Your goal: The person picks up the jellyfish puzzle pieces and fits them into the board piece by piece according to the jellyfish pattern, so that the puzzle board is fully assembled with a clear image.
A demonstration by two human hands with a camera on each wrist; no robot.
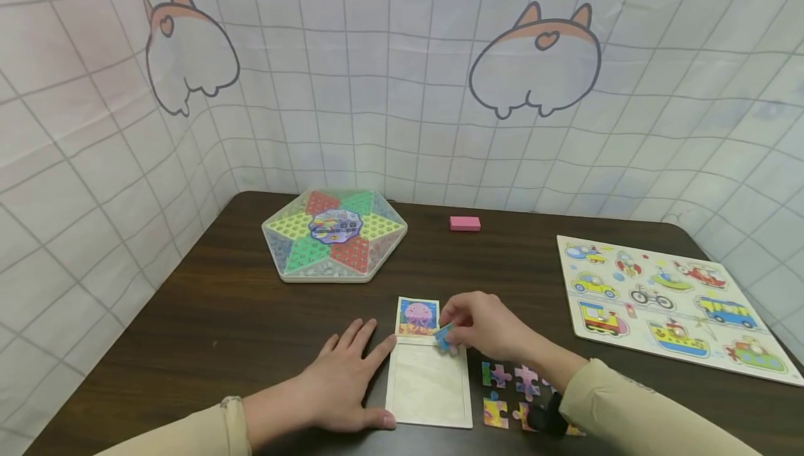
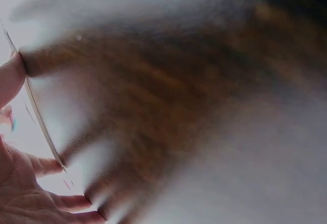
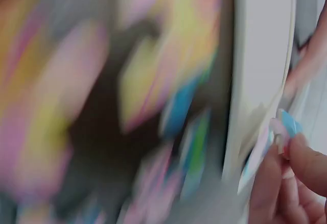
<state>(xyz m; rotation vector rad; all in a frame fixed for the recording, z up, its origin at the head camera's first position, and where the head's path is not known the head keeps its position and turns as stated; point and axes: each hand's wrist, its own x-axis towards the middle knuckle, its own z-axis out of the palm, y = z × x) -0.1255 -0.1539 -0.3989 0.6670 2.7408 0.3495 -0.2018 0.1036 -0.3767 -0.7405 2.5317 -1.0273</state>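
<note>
We observe the right grip (image 1: 480, 327) closed in a pinch on a blue jigsaw piece (image 1: 444, 339) above the puzzle tray (image 1: 429, 386), toward the front edge of the surface (image 1: 213, 316); the left grip (image 1: 342, 383), spread wide, touches the tray's left edge; loose pieces (image 1: 526, 380) lie right.

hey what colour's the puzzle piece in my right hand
The puzzle piece in your right hand looks mostly blue; the head view shows it best.

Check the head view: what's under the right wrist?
Loose jigsaw pieces on the dark table, some partly hidden by the right forearm and the black object at the wrist. Anything fully covered, hence the piece count, can't be told.
</note>
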